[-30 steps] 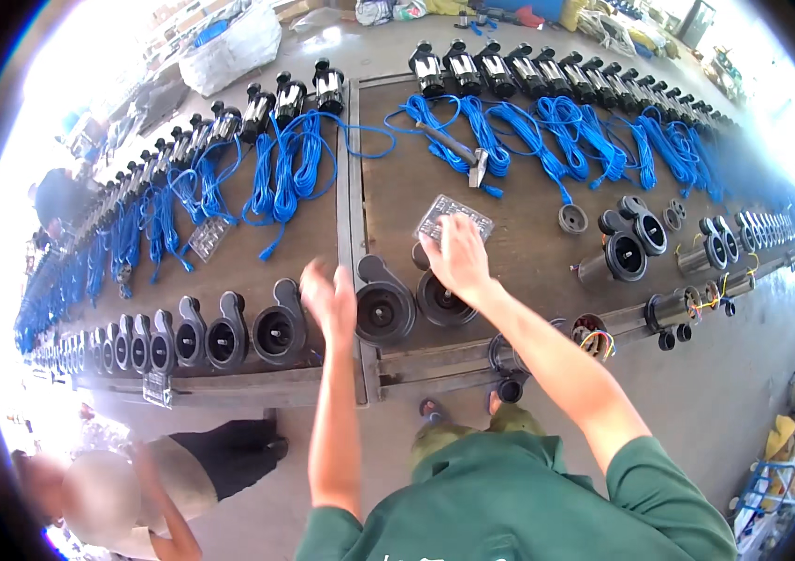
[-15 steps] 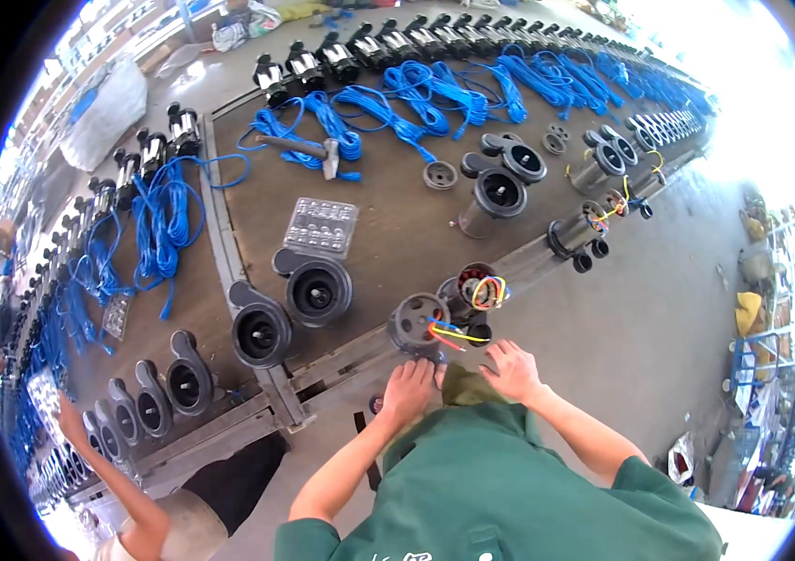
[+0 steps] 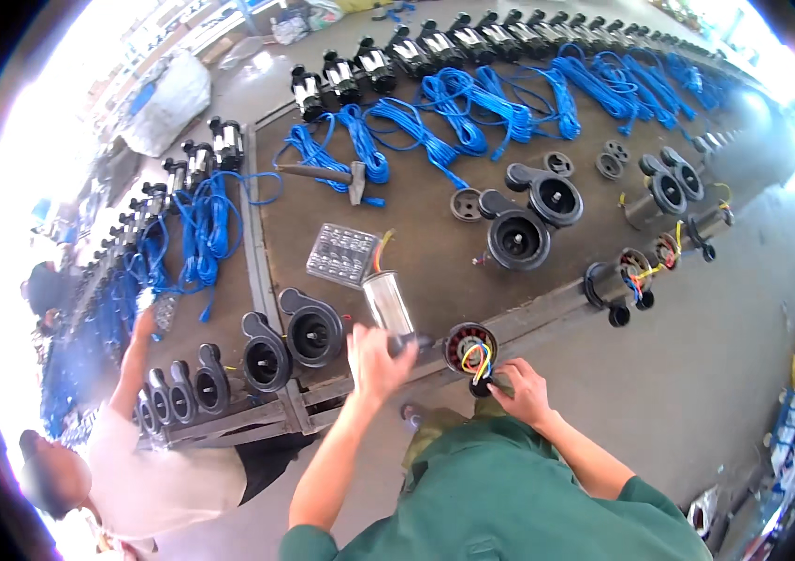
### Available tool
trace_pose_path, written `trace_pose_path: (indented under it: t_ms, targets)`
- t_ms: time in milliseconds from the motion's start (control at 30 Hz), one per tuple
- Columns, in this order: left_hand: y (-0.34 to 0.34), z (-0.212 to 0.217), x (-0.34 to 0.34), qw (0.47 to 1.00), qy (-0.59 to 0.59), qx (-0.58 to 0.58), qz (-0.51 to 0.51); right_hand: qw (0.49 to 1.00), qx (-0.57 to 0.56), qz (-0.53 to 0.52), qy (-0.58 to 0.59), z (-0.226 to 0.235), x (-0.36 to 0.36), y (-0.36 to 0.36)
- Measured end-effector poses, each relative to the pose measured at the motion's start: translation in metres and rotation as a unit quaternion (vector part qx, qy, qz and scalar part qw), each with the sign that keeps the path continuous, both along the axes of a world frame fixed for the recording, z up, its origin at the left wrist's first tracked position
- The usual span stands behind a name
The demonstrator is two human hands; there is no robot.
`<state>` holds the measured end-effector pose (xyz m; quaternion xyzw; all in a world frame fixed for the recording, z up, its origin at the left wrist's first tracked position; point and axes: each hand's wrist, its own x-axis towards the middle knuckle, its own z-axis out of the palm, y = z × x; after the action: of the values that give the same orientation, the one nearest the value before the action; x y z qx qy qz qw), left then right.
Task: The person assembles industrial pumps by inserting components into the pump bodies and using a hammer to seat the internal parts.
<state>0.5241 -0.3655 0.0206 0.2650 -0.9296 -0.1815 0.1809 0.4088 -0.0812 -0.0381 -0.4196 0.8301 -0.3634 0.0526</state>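
Note:
At the table's front edge, my left hand [image 3: 377, 363] is closed round the black end of a silvery motor housing [image 3: 386, 301]. This housing is tilted away from me over the tabletop, with yellow and red wires [image 3: 383, 248] sticking out of its far end. My right hand [image 3: 521, 393] has its fingers closed at the black outlet stub [image 3: 481, 386] of a second motor housing [image 3: 458, 340]. Copper-coloured windings and a loop of coloured wires [image 3: 477, 357] show in that one's open top. Part of the left fingers is smeared by motion.
Black pump covers [image 3: 314, 335] stand left of my hands, more [image 3: 519, 238] to the right. A clear plastic tray [image 3: 343, 254], hammer [image 3: 357, 182], blue cord bundles [image 3: 407, 126] and finished-looking pumps [image 3: 374, 64] lie farther back. A co-worker [image 3: 164, 477] reaches over the table at left.
My left hand has lifted the wired housing from the table edge and tipped it onto the tabletop. My right hand has come onto the other housing's outlet. The view has shifted.

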Motion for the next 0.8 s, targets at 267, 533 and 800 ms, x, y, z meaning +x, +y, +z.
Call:
trace_pose_path:
  t_ms: [267,533,800]
  targets:
    - [-0.057,0.057,-0.079,0.959,-0.208,0.107,0.159,0.99,-0.062,-0.054,-0.114,0.04,-0.078,-0.03]
    - [-0.162,-0.011,-0.149,0.946,-0.261,0.142,0.129,0.935,-0.071,-0.157,-0.309,0.023,-0.103,-0.05]
    - [-0.153,-0.007,-0.135,0.962,-0.194,0.086,0.171,0.92,-0.02,-0.215,-0.327,-0.026,-0.068,-0.022]
